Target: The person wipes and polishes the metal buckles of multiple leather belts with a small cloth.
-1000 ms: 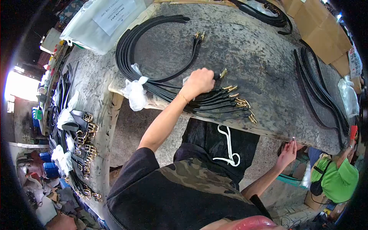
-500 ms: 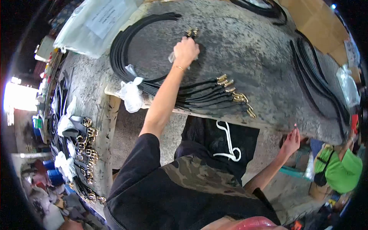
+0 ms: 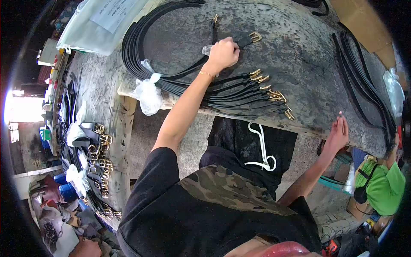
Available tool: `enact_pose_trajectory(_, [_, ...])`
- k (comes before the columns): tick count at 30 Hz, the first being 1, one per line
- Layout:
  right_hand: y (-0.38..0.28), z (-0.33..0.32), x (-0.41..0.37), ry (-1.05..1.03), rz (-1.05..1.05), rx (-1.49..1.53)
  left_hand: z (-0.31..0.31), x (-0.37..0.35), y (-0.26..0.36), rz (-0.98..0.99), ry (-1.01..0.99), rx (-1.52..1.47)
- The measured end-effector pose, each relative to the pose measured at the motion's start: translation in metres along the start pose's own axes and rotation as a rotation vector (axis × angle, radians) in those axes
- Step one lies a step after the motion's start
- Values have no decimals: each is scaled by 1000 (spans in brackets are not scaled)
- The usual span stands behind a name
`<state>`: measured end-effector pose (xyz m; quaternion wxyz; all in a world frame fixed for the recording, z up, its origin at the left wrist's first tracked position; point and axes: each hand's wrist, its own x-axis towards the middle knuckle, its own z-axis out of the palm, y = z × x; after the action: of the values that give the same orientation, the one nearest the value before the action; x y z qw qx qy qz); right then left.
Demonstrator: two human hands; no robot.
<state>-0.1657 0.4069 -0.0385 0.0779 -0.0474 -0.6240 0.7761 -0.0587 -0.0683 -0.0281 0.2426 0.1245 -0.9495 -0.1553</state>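
Observation:
My left hand [image 3: 222, 54] is closed around a black belt just behind its gold buckle [image 3: 255, 37], which points to the right. Clear plastic shows beside the wrist. Another belt end with a gold buckle [image 3: 215, 18] lies above the hand. A bundle of black belts [image 3: 132, 47] curves round on the left, tied with white plastic [image 3: 148, 97]. Below my left hand, several belt ends with gold buckles [image 3: 274, 94] fan out near the table's edge. My right hand [image 3: 339, 133] is pinched beside the front edge, with a tiny object at its fingertips, too small to name.
More black belts [image 3: 364, 85] lie at the right, near a cardboard box [image 3: 364, 25]. A labelled plastic bag [image 3: 102, 25] sits at the back left. Bundles with gold buckles [image 3: 102, 167] line the left side. A person in a green top [image 3: 385, 188] is at the right.
My left hand has moved right, and the belt's buckle has swung right, apart from the other buckle above. My right hand has risen closer to the table's edge. The view has shifted slightly.

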Motion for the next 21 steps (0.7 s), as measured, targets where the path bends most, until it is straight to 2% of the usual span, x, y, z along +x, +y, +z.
enact_pose_trajectory(1, [0,13,8,-67,-8,22,2,5,-6,-10,1,2])
enact_pose_trajectory(4, [-4,67,33,-251,-3,79,7,20,-19,-208,-48,-250])
enact_pose_trajectory(7, [-15,144,35,-431,39,100,12,29,-18,-323,-100,-211])
enact_pose_trajectory(9, [-14,189,35,-580,51,149,14,32,-18,-344,-80,-216])
enact_pose_trajectory(11, [1,231,46,-733,95,157,7,35,-16,-331,-205,-263])
enact_pose_trajectory(13, [17,273,51,-862,124,184,8,39,-19,-361,-215,-318])
enact_pose_trajectory(15, [30,315,47,-890,206,198,10,38,-20,-362,-166,-473])
enact_pose_trajectory(16, [38,333,44,-917,244,238,18,36,-17,-383,-60,-510])
enact_pose_trajectory(17, [46,350,40,-949,281,275,23,34,-18,-401,-55,-510])
enact_pose_trajectory(20, [77,385,28,-1078,316,281,26,28,-17,-348,142,-341])
enact_pose_trajectory(21, [90,391,24,-1108,264,206,23,27,-17,-377,148,-335])
